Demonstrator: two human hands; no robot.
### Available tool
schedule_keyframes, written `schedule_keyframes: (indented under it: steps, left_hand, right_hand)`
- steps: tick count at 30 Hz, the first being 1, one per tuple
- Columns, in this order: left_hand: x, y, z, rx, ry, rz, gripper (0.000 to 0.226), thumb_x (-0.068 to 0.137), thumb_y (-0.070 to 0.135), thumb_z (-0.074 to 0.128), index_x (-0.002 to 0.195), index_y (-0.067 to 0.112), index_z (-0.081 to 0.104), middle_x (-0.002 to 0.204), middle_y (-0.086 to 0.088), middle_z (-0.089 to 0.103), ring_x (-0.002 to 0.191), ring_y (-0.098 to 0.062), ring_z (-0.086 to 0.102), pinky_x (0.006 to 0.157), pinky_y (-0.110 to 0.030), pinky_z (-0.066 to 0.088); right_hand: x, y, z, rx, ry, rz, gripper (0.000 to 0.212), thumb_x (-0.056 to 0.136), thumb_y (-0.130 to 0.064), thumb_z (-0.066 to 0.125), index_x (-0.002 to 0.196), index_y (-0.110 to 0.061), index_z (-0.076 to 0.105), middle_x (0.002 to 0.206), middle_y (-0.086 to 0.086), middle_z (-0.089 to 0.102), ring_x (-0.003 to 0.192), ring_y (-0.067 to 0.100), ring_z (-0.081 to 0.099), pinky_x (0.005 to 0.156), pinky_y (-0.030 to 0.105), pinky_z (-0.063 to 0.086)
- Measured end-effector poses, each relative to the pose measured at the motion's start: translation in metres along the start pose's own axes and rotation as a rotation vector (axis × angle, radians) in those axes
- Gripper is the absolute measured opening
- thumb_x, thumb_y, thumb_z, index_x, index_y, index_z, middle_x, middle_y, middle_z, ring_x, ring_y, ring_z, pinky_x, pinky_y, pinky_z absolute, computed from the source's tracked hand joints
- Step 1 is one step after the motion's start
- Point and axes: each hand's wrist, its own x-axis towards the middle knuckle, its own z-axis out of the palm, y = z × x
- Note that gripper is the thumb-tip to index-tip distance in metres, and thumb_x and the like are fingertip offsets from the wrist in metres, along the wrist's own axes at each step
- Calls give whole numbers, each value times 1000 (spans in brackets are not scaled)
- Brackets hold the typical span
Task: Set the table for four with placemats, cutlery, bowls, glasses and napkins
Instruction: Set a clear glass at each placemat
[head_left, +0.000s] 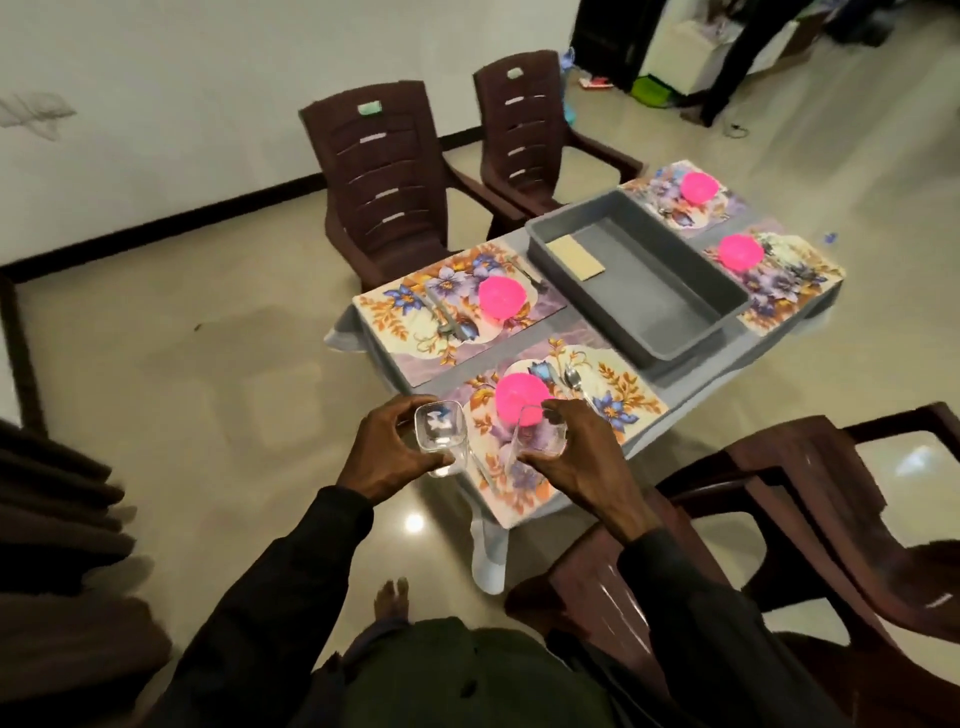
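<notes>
L hand (384, 447) wrapped round left glass (441, 437), thumb + fingers curled on its sides. Held upright at near-left edge of table (696, 369), just beside near placemat (613, 410). R hand (576, 452) gripping right glass (537, 441) same way, upright, over near placemat, just in front of near pink bowl (519, 397). Unclear whether resting on mat or held above. Spoon (573, 379) on same mat, beside bowl. Second placemat (395, 312) along left edge w/ second pink bowl (501, 296) + cutlery (452, 325), too blurred to sort. At far end: far-left mat (675, 215) w/ far-left bowl (698, 186), far-right mat (779, 291) w/ far-right bowl (740, 251). Grey tray (660, 280) mid-table btwn near and far pairs, beige flat piece (576, 257) in its far-left corner. Two brown chairs (384, 176) along left edge, another chair (831, 519) at near-right.
</notes>
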Motion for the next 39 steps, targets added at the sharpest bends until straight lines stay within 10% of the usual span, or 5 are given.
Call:
schedule_keyframes:
  steps: [20, 39]
  left_hand:
    - [210, 6, 23, 42, -429, 171, 68, 62, 14, 97, 122, 21, 68, 120, 7, 70, 114, -3, 63, 97, -14, 47]
    - [288, -1, 61, 61, -462, 92, 66, 63, 20, 97, 123, 21, 68, 122, 11, 70, 115, 3, 61, 95, -7, 44]
  right_hand:
    - [86, 69, -30, 8, 357, 539, 78, 69, -35, 93, 134, -8, 59, 129, 8, 63, 115, 20, 61, 95, 26, 46]
    - [163, 182, -10, -21, 259, 741, 75, 78, -34, 87, 138, -7, 51, 136, 14, 55, 124, 30, 54, 101, 38, 45]
